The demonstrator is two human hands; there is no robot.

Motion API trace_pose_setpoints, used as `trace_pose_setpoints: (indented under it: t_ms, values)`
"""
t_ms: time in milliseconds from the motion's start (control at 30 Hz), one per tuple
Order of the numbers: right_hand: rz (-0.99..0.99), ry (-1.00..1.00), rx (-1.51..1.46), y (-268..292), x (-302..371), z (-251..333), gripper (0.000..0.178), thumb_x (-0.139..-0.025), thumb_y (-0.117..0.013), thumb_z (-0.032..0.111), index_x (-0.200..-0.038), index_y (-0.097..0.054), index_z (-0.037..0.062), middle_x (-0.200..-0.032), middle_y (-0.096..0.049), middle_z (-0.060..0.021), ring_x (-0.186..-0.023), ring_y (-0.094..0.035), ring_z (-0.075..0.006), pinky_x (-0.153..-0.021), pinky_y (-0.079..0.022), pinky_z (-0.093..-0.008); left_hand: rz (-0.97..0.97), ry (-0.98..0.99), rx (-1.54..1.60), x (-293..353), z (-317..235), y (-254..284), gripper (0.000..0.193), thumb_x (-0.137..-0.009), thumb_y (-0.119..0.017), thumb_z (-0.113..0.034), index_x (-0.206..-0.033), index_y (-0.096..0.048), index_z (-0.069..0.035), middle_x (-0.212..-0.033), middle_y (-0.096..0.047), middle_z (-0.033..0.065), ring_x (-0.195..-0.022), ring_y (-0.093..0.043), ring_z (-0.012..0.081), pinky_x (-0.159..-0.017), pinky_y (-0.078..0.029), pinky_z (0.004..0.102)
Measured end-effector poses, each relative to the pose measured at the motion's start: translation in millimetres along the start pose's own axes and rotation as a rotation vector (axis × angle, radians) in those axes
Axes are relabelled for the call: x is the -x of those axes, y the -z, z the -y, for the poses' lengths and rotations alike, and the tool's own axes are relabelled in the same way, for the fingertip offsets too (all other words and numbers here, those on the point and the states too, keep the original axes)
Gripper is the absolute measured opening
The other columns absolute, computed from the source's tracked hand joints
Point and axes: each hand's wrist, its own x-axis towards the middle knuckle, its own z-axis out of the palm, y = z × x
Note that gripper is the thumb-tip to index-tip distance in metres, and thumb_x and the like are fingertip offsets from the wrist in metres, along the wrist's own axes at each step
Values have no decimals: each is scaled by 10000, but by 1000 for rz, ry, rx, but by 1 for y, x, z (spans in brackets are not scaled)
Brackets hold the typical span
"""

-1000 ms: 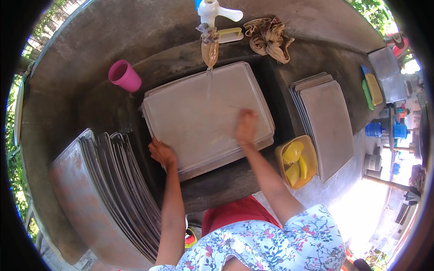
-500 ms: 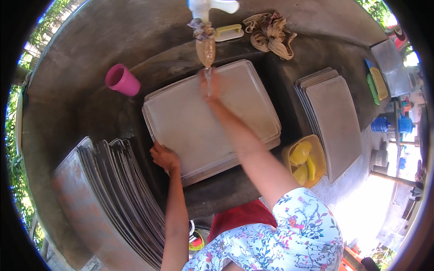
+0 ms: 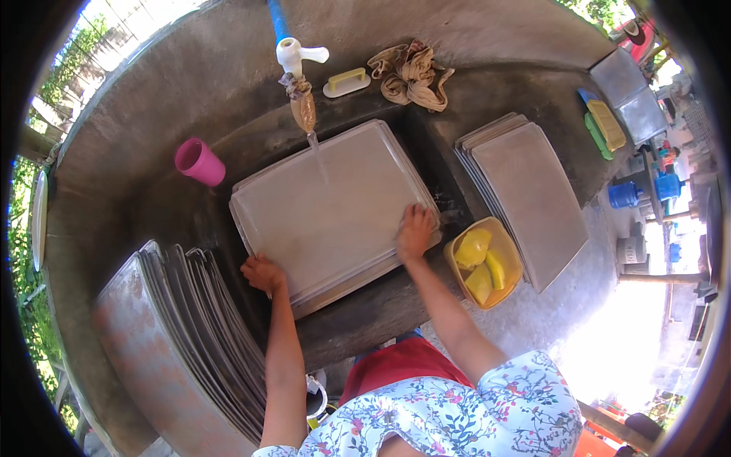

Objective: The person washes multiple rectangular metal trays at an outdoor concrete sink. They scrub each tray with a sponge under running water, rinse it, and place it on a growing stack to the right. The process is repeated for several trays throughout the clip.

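Note:
A flat metal baking tray (image 3: 327, 213) lies on top of others in the sink, under a thin stream of water from the white tap (image 3: 290, 55). My left hand (image 3: 263, 275) grips its near-left edge with the fingers curled; part of the thumb side is hidden. My right hand (image 3: 415, 232) rests on the tray's surface close to the right edge, fingers stretched and slightly apart. Beside that hand, on the ledge, stands a yellow tub (image 3: 487, 293) holding yellow pieces that look like sponges or soap.
Many thin trays (image 3: 190, 335) stand packed on edge at the left. Another stack of trays (image 3: 533, 198) leans at the right. A pink cup (image 3: 200, 162), a scrub brush (image 3: 346, 82), a crumpled cloth (image 3: 411, 76) and green and yellow brushes (image 3: 604, 129) sit around the basin.
My right hand has moved from under the water at the tray's far side back to its right edge. My left hand stays at the near-left edge. The view has shifted.

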Motion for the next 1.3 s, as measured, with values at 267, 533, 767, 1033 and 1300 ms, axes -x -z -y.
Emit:
trace_pose_setpoints:
  t_ms: [267,533,767,1033,1300]
  values:
    - [-95,-79,-469,-33,-44,41,356,-911,-416,178,-1208,-495,-2,-1266,-479,-181,-1267,-345,-396,-1075,-225,-502,113,59,-87,-7,1,5,269,-908,-537,-303,-1010,-600,-62,-1088,-486,129,-1003,-528,328,-785,-475,509]
    - [42,458,-145,-41,-35,81,356,-838,-475,149,-1182,-542,85,-1203,-519,-124,-1186,-435,-341,-964,-383,-461,312,37,53,-18,34,9,312,-877,-598,-341,-970,-603,-44,-977,-555,83,-905,-577,279,-791,-479,432]
    - [161,-313,-401,28,-116,-11,387,-736,-663,181,-1107,-627,81,-1101,-607,-106,-1004,-601,-316,-842,-500,-414,558,75,1455,-2,4,83,171,-804,-691,-118,-885,-559,-45,-817,-615,23,-771,-569,124,-723,-457,277]
    - [874,-562,-891,32,-134,-55,531,-621,-800,149,-1104,-627,11,-1076,-646,-127,-1002,-607,-236,-860,-469,-331,625,31,1436,-18,-30,180,221,-780,-679,-105,-957,-554,-61,-851,-631,39,-739,-598,127,-682,-477,262]
    - [960,-342,-912,93,-153,-62,615,-612,-783,97,-1181,-581,-17,-1178,-592,-181,-1147,-518,-268,-933,-412,-358,724,120,1425,-14,-27,238,292,-812,-587,-150,-1072,-525,-34,-894,-601,103,-747,-614,207,-670,-524,321]
